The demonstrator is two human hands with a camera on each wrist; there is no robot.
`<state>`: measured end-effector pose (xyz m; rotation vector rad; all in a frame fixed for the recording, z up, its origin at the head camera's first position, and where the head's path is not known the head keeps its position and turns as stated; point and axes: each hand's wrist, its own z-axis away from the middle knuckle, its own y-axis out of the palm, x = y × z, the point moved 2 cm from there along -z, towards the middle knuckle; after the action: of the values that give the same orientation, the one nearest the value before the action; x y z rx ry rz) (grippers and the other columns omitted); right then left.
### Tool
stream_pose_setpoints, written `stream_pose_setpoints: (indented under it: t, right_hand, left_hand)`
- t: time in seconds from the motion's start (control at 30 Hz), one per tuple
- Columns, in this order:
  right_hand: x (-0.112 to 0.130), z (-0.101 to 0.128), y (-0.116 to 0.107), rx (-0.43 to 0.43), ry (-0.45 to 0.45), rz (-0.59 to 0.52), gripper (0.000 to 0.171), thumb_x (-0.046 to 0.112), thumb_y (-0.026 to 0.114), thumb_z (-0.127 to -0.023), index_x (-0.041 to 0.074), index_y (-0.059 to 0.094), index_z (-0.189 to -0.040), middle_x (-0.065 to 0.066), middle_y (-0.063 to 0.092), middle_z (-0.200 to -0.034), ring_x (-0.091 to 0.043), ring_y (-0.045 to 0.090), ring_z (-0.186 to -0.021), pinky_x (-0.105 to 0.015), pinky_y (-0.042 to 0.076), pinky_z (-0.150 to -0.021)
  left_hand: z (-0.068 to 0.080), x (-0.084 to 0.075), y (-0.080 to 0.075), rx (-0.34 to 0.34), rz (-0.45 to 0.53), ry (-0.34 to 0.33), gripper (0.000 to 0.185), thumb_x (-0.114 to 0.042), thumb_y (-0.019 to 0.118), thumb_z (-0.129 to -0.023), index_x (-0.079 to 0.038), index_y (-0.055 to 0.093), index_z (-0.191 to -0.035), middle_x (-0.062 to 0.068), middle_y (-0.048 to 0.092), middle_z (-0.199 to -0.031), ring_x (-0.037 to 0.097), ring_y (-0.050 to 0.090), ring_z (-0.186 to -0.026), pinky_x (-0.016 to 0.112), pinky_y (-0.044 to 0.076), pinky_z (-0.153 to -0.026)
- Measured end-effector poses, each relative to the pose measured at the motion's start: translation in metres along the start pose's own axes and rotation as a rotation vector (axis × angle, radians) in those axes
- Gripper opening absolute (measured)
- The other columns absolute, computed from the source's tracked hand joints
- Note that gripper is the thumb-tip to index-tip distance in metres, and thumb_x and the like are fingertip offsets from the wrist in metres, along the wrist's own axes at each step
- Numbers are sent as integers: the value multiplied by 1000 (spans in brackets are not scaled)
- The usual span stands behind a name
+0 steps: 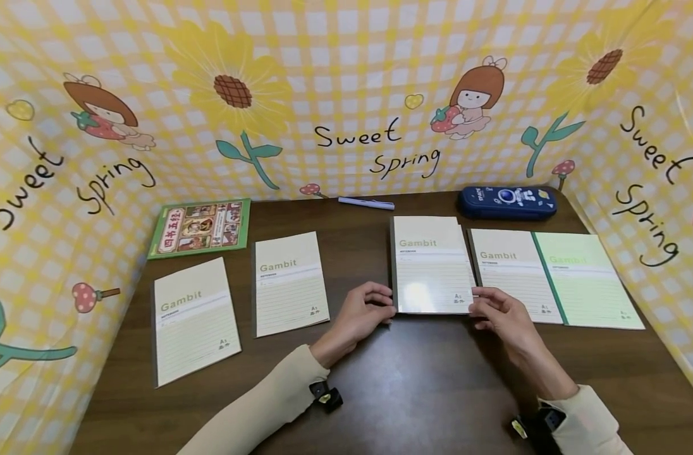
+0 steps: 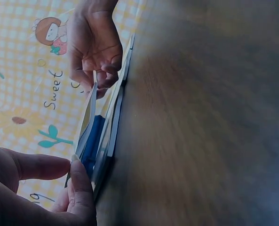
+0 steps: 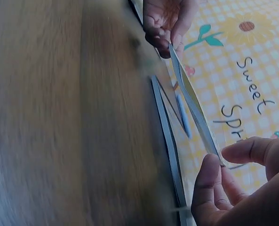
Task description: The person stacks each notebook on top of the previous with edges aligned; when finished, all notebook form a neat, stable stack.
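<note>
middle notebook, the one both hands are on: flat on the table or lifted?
Lifted at its near edge. Both wrist views show the notebook tilted off the table, pinched at its near corners by the left hand and right hand.

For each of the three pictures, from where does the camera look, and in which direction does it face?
Head: above the table, facing forward and down at the notebook stack; both forearms show.
Left wrist: low beside the left hand, facing along the stack's edge toward the right hand.
Right wrist: low beside the right hand, facing the left hand.
Shared: both hands pinching the raised notebook.
</note>
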<state>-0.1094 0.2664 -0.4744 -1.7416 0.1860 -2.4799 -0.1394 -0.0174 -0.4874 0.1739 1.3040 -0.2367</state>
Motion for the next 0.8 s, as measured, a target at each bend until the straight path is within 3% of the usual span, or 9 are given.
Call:
stream_pose_setpoints:
  t: [0.37,0.8]
  right_hand:
    - [-4,-6,-19,-61,44,43,33,16,56,-106,-1,56,-134,19,68,-81,1,64,-83,-23,56,-66]
    - [-7,-8,-24,-60,6,163,45,19,58,-107,-7,53,-144,18,67,-87,0,64,-84,-25,57,-65]
  left_hand:
    - [-19,-2,24,10,-39,-9,30,5,75,-87,6,67,-116,19,73,-102,13,67,-71,33,64,-71]
    - [-19,-1,28,17,-81,-23,30,2,76,-87,6,68,-116,18,74,-99,10,67,-66,27,63,-66]
